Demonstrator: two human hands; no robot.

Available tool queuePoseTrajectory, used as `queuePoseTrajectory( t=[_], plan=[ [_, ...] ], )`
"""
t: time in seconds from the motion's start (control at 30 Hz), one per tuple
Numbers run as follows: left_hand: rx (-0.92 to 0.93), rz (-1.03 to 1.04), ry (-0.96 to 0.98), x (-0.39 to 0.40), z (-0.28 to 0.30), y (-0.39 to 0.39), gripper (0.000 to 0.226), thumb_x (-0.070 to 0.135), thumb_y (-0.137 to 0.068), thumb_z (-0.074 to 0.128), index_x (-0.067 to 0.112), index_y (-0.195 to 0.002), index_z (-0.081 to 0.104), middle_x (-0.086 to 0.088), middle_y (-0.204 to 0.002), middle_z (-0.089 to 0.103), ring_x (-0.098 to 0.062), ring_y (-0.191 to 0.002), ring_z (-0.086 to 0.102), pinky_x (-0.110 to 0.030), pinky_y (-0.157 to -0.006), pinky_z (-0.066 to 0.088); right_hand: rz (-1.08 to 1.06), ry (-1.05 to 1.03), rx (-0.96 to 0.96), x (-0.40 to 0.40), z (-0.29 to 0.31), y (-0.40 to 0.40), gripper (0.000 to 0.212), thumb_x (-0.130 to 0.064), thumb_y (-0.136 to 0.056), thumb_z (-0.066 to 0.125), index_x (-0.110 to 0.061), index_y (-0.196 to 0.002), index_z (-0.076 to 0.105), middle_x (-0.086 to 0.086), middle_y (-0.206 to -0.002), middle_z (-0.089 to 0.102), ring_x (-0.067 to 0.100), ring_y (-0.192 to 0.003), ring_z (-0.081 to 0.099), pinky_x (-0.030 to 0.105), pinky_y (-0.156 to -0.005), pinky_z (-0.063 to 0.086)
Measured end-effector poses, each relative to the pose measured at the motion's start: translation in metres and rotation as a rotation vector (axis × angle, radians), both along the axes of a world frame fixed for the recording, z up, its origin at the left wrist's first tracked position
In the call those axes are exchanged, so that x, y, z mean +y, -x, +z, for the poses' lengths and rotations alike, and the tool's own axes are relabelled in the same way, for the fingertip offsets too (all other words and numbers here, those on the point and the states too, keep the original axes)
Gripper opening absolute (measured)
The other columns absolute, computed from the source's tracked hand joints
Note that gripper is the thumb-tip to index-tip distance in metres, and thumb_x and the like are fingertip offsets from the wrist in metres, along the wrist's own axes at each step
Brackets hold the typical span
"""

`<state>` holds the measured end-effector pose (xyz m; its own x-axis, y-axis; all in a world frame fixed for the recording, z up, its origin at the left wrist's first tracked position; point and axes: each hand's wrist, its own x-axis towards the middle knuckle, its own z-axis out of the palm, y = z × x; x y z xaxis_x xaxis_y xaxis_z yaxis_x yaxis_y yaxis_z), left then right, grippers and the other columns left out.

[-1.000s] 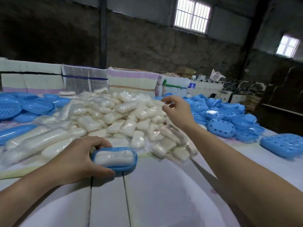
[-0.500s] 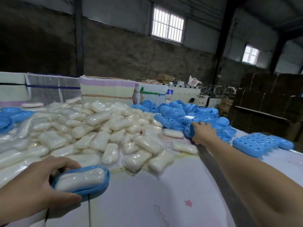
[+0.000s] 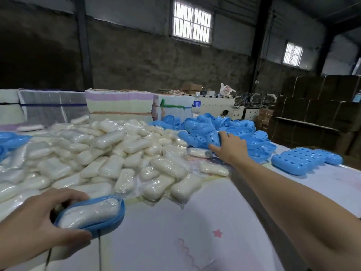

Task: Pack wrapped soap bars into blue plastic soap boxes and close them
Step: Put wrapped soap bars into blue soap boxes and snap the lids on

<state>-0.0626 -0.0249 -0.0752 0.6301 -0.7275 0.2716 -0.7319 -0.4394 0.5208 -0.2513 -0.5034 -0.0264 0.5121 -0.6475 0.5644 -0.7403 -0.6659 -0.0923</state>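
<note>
Wrapped soap (image 3: 91, 213) — in open blue box (image 3: 109, 224)

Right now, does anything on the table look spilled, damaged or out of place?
Nothing damaged. Two wrapped soaps lie apart from the main soap pile, by the blue lids that the right hand reaches into. The left hand holds a filled box.

A dim warehouse: a rough grey concrete wall (image 3: 148, 61) fills the upper frame, lit by two barred windows (image 3: 192, 21) at top centre and upper right. Stacked brown cardboard cartons (image 3: 320, 106) stand at right, beside dark steel columns (image 3: 84, 42).
</note>
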Motion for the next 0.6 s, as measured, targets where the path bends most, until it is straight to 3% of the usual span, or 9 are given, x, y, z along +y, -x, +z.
queuePoseTrajectory(
  t=[0.1,0.2,0.3,0.43,0.47,0.53,0.57,0.6],
  plan=[
    [-0.024,-0.011,0.027,-0.001,0.002,0.003,0.102,0.096,-0.025,0.071,0.051,-0.116,0.067,0.026,-0.091,0.071,0.000,-0.072,0.069,-0.015,-0.057,0.050,0.193,-0.189,-0.190,0.034,0.024,-0.013,0.065,-0.067,-0.083,0.048,-0.028,-0.135,0.046,-0.002,-0.108,0.064,0.021,-0.097,0.060,0.042,-0.086,0.050],
    [0.016,-0.048,0.113,-0.003,0.009,0.011,0.102,0.093,-0.026,0.074,0.047,-0.117,0.067,0.020,-0.088,0.074,-0.006,-0.070,0.071,-0.018,-0.054,0.052,0.532,-0.433,-0.339,0.089,0.043,-0.031,0.059,-0.063,-0.081,0.058,-0.034,-0.133,0.049,-0.006,-0.114,0.063,0.016,-0.097,0.061,0.034,-0.080,0.052],
    [0.087,-0.065,0.291,-0.005,0.019,0.017,0.091,0.085,-0.032,0.080,0.045,-0.113,0.068,0.017,-0.091,0.075,-0.002,-0.076,0.070,-0.015,-0.064,0.053,0.854,-0.590,-0.372,0.158,0.053,-0.051,0.050,-0.065,-0.073,0.059,-0.045,-0.118,0.055,-0.008,-0.100,0.064,0.011,-0.085,0.063,0.021,-0.066,0.047],
    [0.190,-0.010,0.462,-0.008,0.030,0.025,0.064,0.062,-0.035,0.082,0.049,-0.096,0.071,0.019,-0.091,0.075,0.003,-0.080,0.068,-0.007,-0.073,0.050,1.162,-0.699,-0.299,0.241,0.057,-0.075,0.057,-0.062,-0.073,0.061,-0.040,-0.126,0.053,-0.020,-0.073,0.059,-0.002,-0.068,0.056,0.017,-0.066,0.042],
    [0.280,-0.013,0.515,-0.008,0.031,0.026,0.061,0.057,-0.036,0.082,0.044,-0.094,0.073,0.012,-0.091,0.077,-0.002,-0.082,0.071,-0.015,-0.084,0.054,1.213,-0.704,-0.275,0.256,0.054,-0.079,0.058,-0.059,-0.076,0.063,-0.038,-0.129,0.051,-0.022,-0.069,0.058,-0.005,-0.066,0.055,0.014,-0.065,0.042],
    [0.501,0.008,0.645,-0.007,0.033,0.028,0.052,0.042,-0.039,0.086,0.037,-0.089,0.077,-0.007,-0.095,0.078,-0.030,-0.093,0.073,-0.047,-0.101,0.054,1.266,-0.701,-0.261,0.278,0.042,-0.087,0.058,-0.056,-0.080,0.063,-0.039,-0.133,0.047,-0.022,-0.075,0.059,-0.005,-0.069,0.057,0.010,-0.064,0.042],
    [0.577,0.034,0.688,-0.005,0.036,0.029,0.047,0.035,-0.042,0.087,0.038,-0.088,0.077,-0.014,-0.097,0.078,-0.037,-0.093,0.072,-0.053,-0.100,0.053,1.277,-0.718,-0.278,0.285,0.034,-0.090,0.058,-0.057,-0.080,0.062,-0.041,-0.133,0.047,-0.020,-0.079,0.059,-0.004,-0.071,0.057,0.010,-0.065,0.043],
    [0.612,0.055,0.714,-0.004,0.037,0.028,0.044,0.031,-0.045,0.087,0.041,-0.087,0.077,-0.016,-0.098,0.078,-0.036,-0.091,0.073,-0.051,-0.095,0.056,1.274,-0.754,-0.310,0.289,0.026,-0.092,0.058,-0.059,-0.078,0.062,-0.043,-0.132,0.049,-0.018,-0.082,0.059,-0.004,-0.072,0.058,0.011,-0.065,0.044]
  ],
)
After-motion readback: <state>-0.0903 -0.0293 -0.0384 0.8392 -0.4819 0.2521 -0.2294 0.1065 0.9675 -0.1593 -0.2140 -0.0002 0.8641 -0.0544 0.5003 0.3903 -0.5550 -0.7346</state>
